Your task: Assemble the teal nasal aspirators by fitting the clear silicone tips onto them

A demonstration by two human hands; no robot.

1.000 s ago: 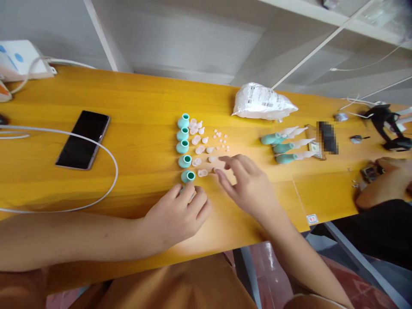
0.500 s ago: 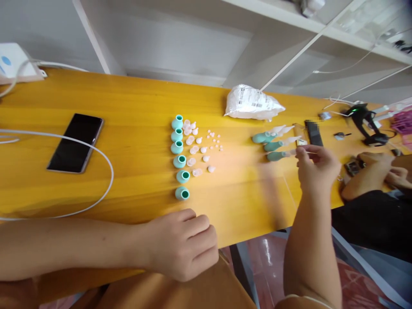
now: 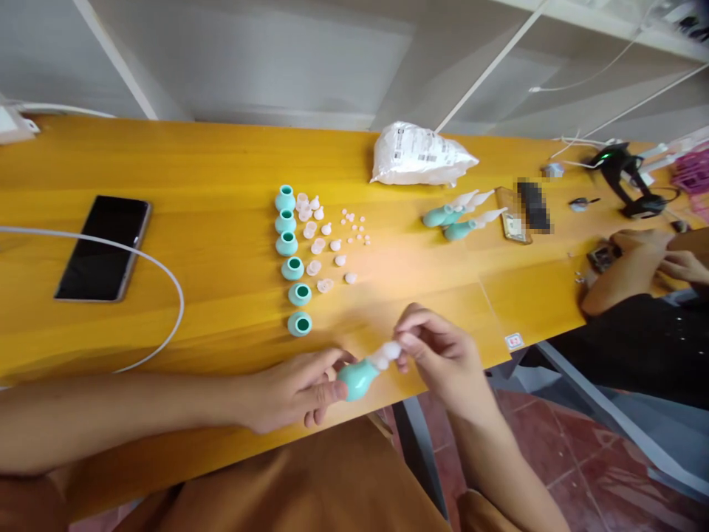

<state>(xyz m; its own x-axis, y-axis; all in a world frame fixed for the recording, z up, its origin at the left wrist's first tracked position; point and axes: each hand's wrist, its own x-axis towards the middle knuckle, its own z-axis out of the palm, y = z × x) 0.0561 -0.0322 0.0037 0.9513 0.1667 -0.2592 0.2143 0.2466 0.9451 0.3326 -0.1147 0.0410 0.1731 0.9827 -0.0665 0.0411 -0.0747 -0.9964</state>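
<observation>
1. A person sits at a long yellow wooden table (image 3: 221, 162), seen from above, with both bare forearms reaching over its near edge.
2. The left hand (image 3: 288, 388) pinches the teal rubber bulb (image 3: 357, 378) of a small aspirator between thumb and fingertips, holding it just above the near edge of the table.
3. The right hand (image 3: 443, 355) pinches the clear tip (image 3: 385, 355) fitted into that bulb, thumb and forefinger closed on it and the other fingers curled.
4. Just beyond the hands, six loose teal bulbs (image 3: 293, 255) stand in a column with their openings up.
5. Beside that column lie clear caps (image 3: 315, 247), then a scatter of tiny pale pieces (image 3: 354, 225).
6. Further right, two assembled aspirators (image 3: 457, 218) lie on their sides near a white plastic bag (image 3: 418, 155).
7. On the left a black phone (image 3: 103, 247) lies face up, with a white cable (image 3: 160, 266) looping past it.
8. At the far right, another person's hands (image 3: 648, 255) rest on the table.
</observation>
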